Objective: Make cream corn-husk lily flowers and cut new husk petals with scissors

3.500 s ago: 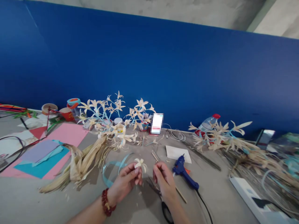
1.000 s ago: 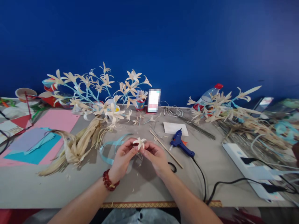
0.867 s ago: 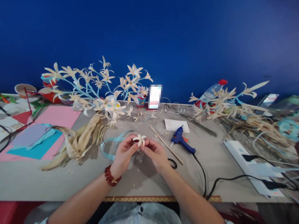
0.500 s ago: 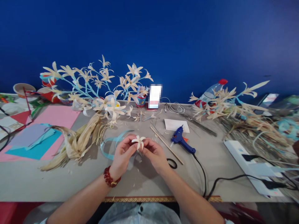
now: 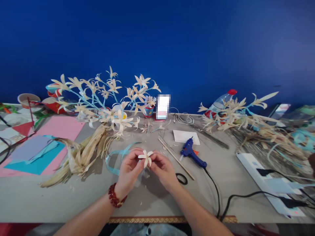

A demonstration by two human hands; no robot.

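Between both hands, above the middle of the table (image 5: pixel 88 203), is a small cream-white flower (image 5: pixel 146 158) with narrow pointed petals spread outward. My left hand (image 5: pixel 131 165) pinches it from the left with thumb and fingers, a red bead bracelet (image 5: pixel 115 196) on that wrist. My right hand (image 5: pixel 162 168) pinches the flower from the right. The fingertips hide its base. Just left of my left hand lies a loop of light blue ribbon (image 5: pixel 112 164). Right of my right hand are a thin wooden stick (image 5: pixel 178 160) and a black ring (image 5: pixel 181 179).
A blue glue gun (image 5: pixel 193 152) lies right, its cord running toward the front edge, near a white power strip (image 5: pixel 261 177). Dried husks (image 5: pixel 81 157) and coloured paper (image 5: pixel 54 160) lie left. Flower branches (image 5: pixel 98 95) stand behind, with a phone (image 5: pixel 162 106) and a bottle (image 5: pixel 222 100).
The whole scene has shifted slightly downward in view. Both hands keep their pinch on the flower, which faces a little more toward me.
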